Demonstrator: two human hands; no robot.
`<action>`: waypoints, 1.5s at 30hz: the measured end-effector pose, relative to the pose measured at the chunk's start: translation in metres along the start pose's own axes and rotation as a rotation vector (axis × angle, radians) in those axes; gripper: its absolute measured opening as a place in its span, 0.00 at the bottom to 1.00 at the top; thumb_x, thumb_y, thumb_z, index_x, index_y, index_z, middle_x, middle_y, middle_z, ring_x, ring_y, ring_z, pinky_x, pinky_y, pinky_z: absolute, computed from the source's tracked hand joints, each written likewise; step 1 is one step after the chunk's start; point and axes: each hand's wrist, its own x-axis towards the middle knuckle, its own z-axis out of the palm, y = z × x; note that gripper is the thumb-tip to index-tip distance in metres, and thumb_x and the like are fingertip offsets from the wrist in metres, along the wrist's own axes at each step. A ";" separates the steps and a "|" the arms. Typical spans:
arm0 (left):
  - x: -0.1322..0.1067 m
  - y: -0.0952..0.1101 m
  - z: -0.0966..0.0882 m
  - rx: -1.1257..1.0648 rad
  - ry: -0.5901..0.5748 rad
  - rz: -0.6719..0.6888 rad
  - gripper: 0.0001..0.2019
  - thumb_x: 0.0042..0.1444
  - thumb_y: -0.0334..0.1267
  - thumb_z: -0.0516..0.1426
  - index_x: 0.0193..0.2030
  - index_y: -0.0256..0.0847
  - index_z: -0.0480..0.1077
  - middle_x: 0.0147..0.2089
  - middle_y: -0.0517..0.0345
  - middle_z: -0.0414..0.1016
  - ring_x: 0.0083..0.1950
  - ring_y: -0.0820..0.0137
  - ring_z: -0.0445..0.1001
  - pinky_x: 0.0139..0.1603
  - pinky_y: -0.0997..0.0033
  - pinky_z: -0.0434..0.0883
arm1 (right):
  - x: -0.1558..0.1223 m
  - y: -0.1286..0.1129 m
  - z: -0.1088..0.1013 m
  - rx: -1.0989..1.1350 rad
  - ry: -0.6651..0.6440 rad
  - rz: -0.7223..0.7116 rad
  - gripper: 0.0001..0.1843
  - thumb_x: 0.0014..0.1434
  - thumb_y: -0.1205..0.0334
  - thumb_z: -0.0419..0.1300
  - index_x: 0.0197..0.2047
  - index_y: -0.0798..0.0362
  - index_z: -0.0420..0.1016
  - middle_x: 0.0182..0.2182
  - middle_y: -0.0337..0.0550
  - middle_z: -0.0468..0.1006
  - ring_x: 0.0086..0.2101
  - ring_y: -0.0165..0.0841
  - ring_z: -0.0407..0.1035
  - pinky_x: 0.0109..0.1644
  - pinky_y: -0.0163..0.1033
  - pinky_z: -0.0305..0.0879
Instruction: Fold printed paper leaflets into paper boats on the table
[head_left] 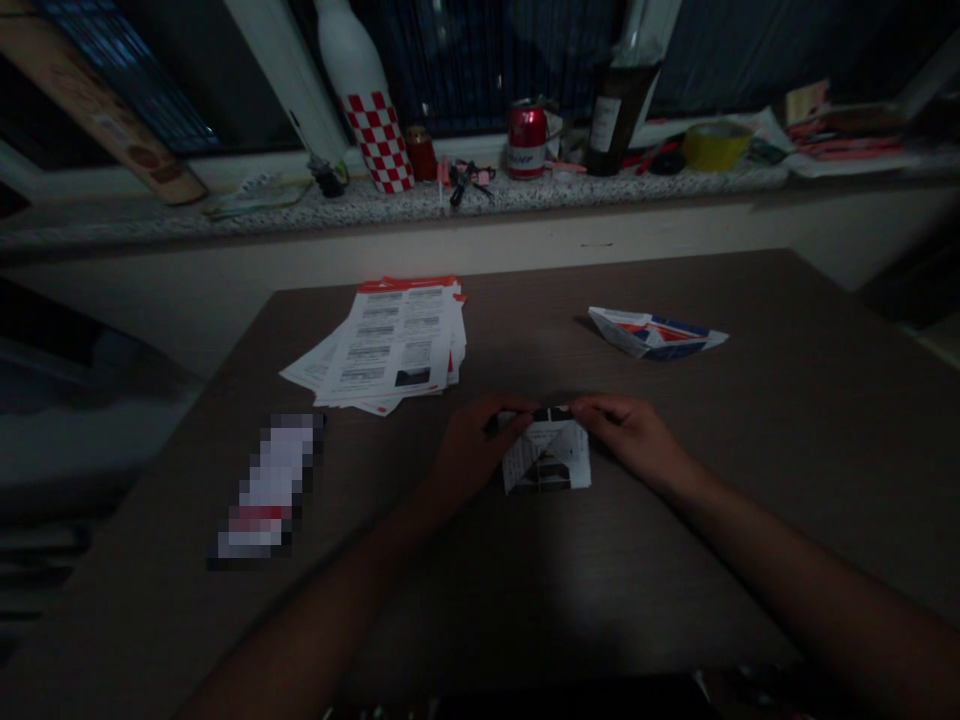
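A small folded piece of printed paper (pixel 551 460) lies on the brown table (pixel 660 590) in front of me, with diagonal creases and dark printed patches. My left hand (pixel 484 440) pinches its upper left corner between thumb and fingers. At the upper right corner, my right hand (pixel 626 430) grips the paper the same way. Beyond my right hand sits a folded paper boat (pixel 656 335), white, blue and orange. To the far left of the folded paper is a fanned stack of printed sheets (pixel 394 340) with orange top edges.
A blurred-out phone-like object (pixel 266 490) lies at the table's left. Behind the table, a granite windowsill (pixel 300 215) holds a red-and-white checkered bottle (pixel 379 135), a red can (pixel 527 140), a dark bottle (pixel 611 120) and a roll of yellow tape (pixel 716 148).
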 end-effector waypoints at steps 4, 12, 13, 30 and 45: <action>0.002 -0.003 0.001 0.003 -0.011 -0.016 0.09 0.68 0.42 0.61 0.51 0.47 0.82 0.48 0.56 0.86 0.46 0.64 0.82 0.51 0.61 0.77 | 0.001 0.002 -0.002 0.011 -0.041 0.031 0.21 0.68 0.44 0.62 0.45 0.51 0.88 0.38 0.45 0.88 0.36 0.39 0.81 0.41 0.43 0.76; 0.011 -0.013 0.004 0.095 -0.020 0.019 0.09 0.70 0.39 0.60 0.51 0.47 0.81 0.50 0.57 0.85 0.51 0.63 0.82 0.55 0.61 0.76 | 0.003 0.009 0.000 -0.388 0.097 -0.281 0.18 0.73 0.53 0.60 0.58 0.51 0.82 0.52 0.50 0.86 0.51 0.44 0.80 0.57 0.51 0.77; 0.012 -0.015 0.005 0.125 -0.019 0.033 0.09 0.70 0.39 0.60 0.52 0.47 0.81 0.51 0.57 0.85 0.52 0.63 0.82 0.57 0.60 0.76 | 0.003 0.009 -0.001 -0.458 0.106 -0.346 0.19 0.73 0.54 0.60 0.61 0.51 0.79 0.54 0.52 0.84 0.54 0.45 0.79 0.60 0.52 0.75; 0.020 -0.033 0.013 0.473 0.018 0.172 0.07 0.70 0.33 0.58 0.50 0.42 0.78 0.51 0.51 0.76 0.56 0.58 0.73 0.59 0.55 0.71 | -0.004 0.029 0.012 -0.784 -0.139 -0.494 0.28 0.74 0.61 0.58 0.75 0.49 0.66 0.69 0.56 0.71 0.66 0.50 0.70 0.68 0.59 0.72; 0.024 -0.032 0.010 0.392 -0.006 0.136 0.05 0.69 0.32 0.59 0.48 0.41 0.77 0.50 0.52 0.78 0.55 0.58 0.75 0.58 0.56 0.72 | -0.004 0.031 0.015 -0.802 -0.181 -0.547 0.27 0.76 0.64 0.54 0.75 0.52 0.64 0.71 0.55 0.69 0.67 0.47 0.68 0.71 0.56 0.69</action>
